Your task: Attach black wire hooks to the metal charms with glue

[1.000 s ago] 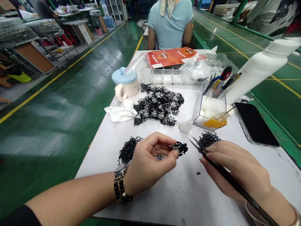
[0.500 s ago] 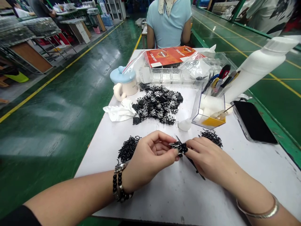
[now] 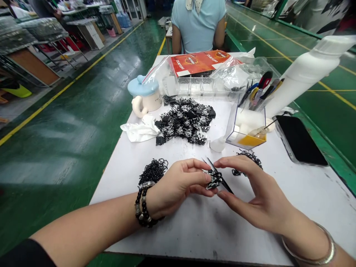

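My left hand (image 3: pixel 178 187) pinches a small black metal clip part (image 3: pixel 213 178) over the white table (image 3: pixel 167 230). My right hand (image 3: pixel 250 193) meets it from the right, thumb and fingers closed on black tweezers (image 3: pixel 218 174) whose tips rise just above the part. A small heap of thin black wire pieces (image 3: pixel 152 171) lies left of my left wrist. Another such heap (image 3: pixel 249 160) lies behind my right hand. A larger pile of black and silver clip parts (image 3: pixel 185 120) sits further back, mid-table.
A blue-lidded mug (image 3: pixel 144 95), a crumpled white cloth (image 3: pixel 139 130), a clear tool holder (image 3: pixel 249 122), a tilted white bottle (image 3: pixel 303 76), a dark phone (image 3: pixel 299 141) and bagged red boxes (image 3: pixel 198 62) stand around. A person in a light blue shirt (image 3: pixel 198 24) sits beyond the table.
My right hand has moved left with the tweezers and closed in on the part in my left hand. Both hands now meet over it.
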`<state>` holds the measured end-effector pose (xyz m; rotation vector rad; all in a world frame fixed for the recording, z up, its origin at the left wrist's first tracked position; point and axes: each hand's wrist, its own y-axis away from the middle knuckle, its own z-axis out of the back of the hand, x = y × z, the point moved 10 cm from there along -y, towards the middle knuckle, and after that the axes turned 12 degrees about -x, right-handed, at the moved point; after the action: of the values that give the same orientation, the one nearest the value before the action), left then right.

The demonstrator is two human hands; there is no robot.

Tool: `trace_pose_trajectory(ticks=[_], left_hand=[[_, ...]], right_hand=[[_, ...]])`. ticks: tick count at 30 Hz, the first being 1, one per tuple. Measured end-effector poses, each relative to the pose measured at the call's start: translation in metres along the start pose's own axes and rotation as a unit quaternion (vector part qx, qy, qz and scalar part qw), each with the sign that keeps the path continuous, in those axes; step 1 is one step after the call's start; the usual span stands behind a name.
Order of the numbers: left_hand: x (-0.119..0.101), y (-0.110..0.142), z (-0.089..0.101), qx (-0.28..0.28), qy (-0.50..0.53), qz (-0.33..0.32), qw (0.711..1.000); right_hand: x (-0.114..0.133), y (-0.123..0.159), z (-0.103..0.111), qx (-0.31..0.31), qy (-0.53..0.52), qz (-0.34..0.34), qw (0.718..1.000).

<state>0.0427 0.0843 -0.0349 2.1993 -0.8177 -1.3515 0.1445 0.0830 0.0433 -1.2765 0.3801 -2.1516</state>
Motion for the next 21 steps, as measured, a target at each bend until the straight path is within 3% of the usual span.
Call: trace_pose_trajectory(ticks=[7,16,21], left_hand=[[-0.001,0.003,-0.002,0.016,-0.028,-0.022,0.999],[0.001,0.002,-0.002,0.011,-0.032,-0.016,0.999],[0.003,0.002,-0.007,0.043,-0.011,0.004,0.999]], right_hand=[[0.003,0.000,0.000,-0.013,-0.071,-0.008,0.997],[0.001,0.000,0.000,-0.015,-0.074,-0.014,0.997],[-0.008,0.001,0.002,-0.029,-0.096,-0.064,0.993]])
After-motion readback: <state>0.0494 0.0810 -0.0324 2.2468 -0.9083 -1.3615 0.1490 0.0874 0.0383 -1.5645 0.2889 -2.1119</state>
